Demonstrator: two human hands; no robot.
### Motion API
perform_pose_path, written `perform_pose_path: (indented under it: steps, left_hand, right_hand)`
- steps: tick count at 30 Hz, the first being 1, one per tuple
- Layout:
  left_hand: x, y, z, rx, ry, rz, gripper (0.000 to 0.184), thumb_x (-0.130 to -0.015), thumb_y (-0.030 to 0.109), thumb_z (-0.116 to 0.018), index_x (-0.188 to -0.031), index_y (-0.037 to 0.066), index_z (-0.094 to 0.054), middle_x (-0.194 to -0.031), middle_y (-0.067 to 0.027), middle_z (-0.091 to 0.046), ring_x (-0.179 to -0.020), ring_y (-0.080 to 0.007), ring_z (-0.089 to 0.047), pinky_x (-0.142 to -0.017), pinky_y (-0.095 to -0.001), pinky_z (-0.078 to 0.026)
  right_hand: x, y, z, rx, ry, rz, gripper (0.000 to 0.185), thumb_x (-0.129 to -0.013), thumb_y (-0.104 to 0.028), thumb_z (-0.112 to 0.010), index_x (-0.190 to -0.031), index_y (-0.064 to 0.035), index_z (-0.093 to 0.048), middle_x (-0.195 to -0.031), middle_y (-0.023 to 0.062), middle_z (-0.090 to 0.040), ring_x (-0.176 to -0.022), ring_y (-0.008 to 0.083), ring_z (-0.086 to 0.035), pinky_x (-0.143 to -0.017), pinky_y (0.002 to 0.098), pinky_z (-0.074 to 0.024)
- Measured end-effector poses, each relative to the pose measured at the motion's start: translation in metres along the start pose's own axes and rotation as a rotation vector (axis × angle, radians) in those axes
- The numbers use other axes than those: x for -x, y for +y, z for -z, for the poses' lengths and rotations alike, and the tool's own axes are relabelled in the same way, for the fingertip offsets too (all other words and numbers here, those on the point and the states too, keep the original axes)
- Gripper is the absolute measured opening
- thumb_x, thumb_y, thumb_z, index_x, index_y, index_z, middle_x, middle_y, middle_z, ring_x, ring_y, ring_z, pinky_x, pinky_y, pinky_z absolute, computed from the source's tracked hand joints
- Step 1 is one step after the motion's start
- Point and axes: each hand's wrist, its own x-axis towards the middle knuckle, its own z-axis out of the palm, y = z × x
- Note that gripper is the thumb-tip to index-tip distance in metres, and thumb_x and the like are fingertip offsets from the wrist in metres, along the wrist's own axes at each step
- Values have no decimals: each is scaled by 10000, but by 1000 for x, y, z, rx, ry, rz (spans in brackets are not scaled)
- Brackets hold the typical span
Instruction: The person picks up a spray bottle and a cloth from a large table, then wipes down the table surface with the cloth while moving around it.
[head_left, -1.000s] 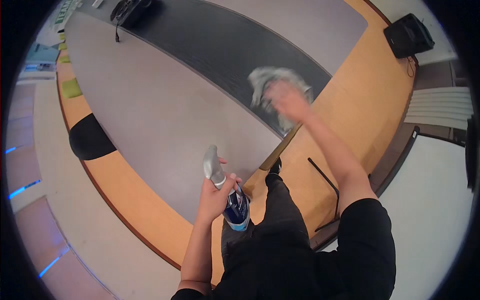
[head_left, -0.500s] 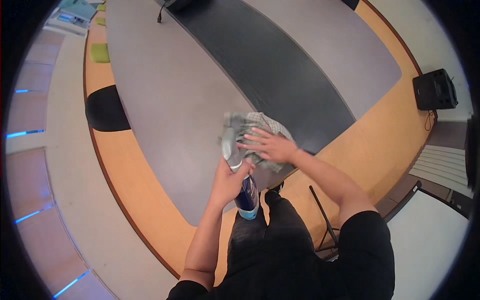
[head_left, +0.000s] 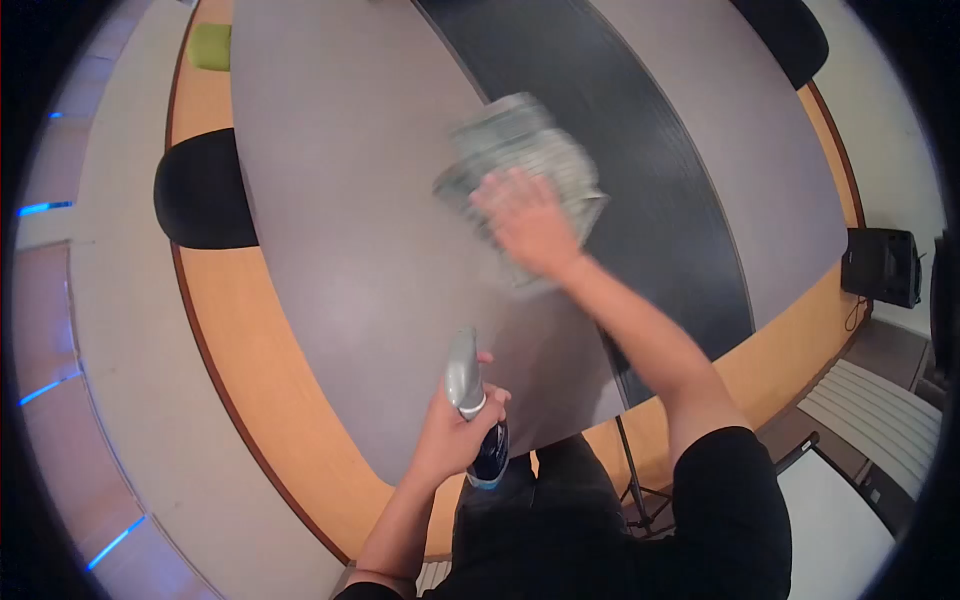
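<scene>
My left hand [head_left: 451,438] is wrapped around the neck of a spray bottle [head_left: 490,455] with a grey trigger head and a dark blue body, held upright in front of my legs. Farther out, my right hand [head_left: 528,222] lies flat on top of a grey-green checked cloth [head_left: 560,165]. It presses the cloth against the table [head_left: 340,250]. The cloth is spread and crumpled, partly over the grey top and partly over the dark middle strip [head_left: 640,130]. Motion blurs the cloth and the fingers on it.
Black chairs [head_left: 205,190] [head_left: 790,35] and a green chair [head_left: 210,47] stand along the table's sides. To the right are a black speaker [head_left: 880,266] and a white board [head_left: 830,515]. A black stand [head_left: 632,480] is close to my legs, below the table edge.
My right hand has slid forward over the table, taking the cloth with it, away from the spray bottle. My left hand keeps its hold on the bottle, slightly lower in view.
</scene>
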Motion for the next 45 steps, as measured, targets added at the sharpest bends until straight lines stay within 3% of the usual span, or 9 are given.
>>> perform_pose_path:
  steps: [5,9,13,15,20,24,29,34,45]
  left_hand:
    - [-2,5,2,59,4,-38,480,-1053,41,-718,-1479,22,-497,-963,-73,-750,-866,-121,-713,-806,-326,-570]
    - [9,17,3,149,36,22,467,-1057,49,-723,-1466,6,-501,-968,-83,-754,-865,-125,-717,-823,-331,-573]
    - [16,19,11,110,30,11,475,-1051,47,-731,-1465,7,-500,-969,-87,-754,-879,-131,-724,-832,-336,-579]
    - [13,15,16,97,21,-1,476,-1045,43,-736,-1458,5,-503,-970,-84,-754,-894,-136,-730,-833,-343,-583]
    - [-12,24,12,150,3,52,475,-1035,59,-747,-1452,37,-519,-945,-60,-765,-888,-143,-736,-835,-348,-576]
    - [-43,35,11,20,-46,-26,471,-1036,88,-746,-1453,65,-529,-928,-61,-772,-857,-143,-724,-833,-349,-570]
    - [-66,54,8,45,-88,-83,460,-1036,98,-739,-1446,66,-533,-914,-68,-763,-852,-150,-720,-831,-361,-573]
    - [-60,53,6,44,-104,-99,457,-1040,91,-734,-1445,61,-524,-907,-54,-755,-848,-137,-716,-822,-349,-572]
    - [-32,35,-61,-119,-152,-35,478,-1055,73,-721,-1471,70,-485,-955,-43,-730,-864,-119,-698,-789,-339,-571]
  right_hand:
    - [-86,13,-41,-163,85,349,632,-1089,-275,-586,-1699,-159,-469,-1751,145,-438,-1630,394,-369,-1369,552,-254]
    - [-103,229,-2,581,48,-244,582,-1138,-267,-482,-1701,-120,-458,-1729,154,-466,-1625,409,-367,-1367,585,-195]
    - [-42,356,52,187,175,-1205,652,-1161,-502,-325,-1775,-282,-336,-1862,70,-266,-1702,394,-240,-1369,618,-108]
    - [-62,346,50,238,176,-1236,655,-1154,-519,-333,-1775,-311,-335,-1873,67,-232,-1696,433,-232,-1358,652,-114]
    - [-184,249,-22,565,170,-354,621,-1165,-493,-401,-1748,-279,-392,-1815,90,-372,-1668,429,-310,-1330,666,-230]
    - [-222,102,-11,-36,142,192,555,-1153,-410,-495,-1703,-348,-461,-1789,91,-410,-1650,404,-342,-1366,551,-252]
    - [-199,251,-18,-54,310,-5,534,-1162,-306,-495,-1695,-264,-483,-1775,118,-427,-1663,424,-308,-1368,591,-204]
    - [10,354,39,376,26,-816,612,-1186,-463,-352,-1781,-325,-314,-1864,13,-264,-1718,332,-208,-1358,596,-193]
    - [228,68,71,116,-128,-646,779,-1008,-341,-667,-1741,-274,-413,-1841,104,-300,-1686,412,-263,-1344,659,-186]
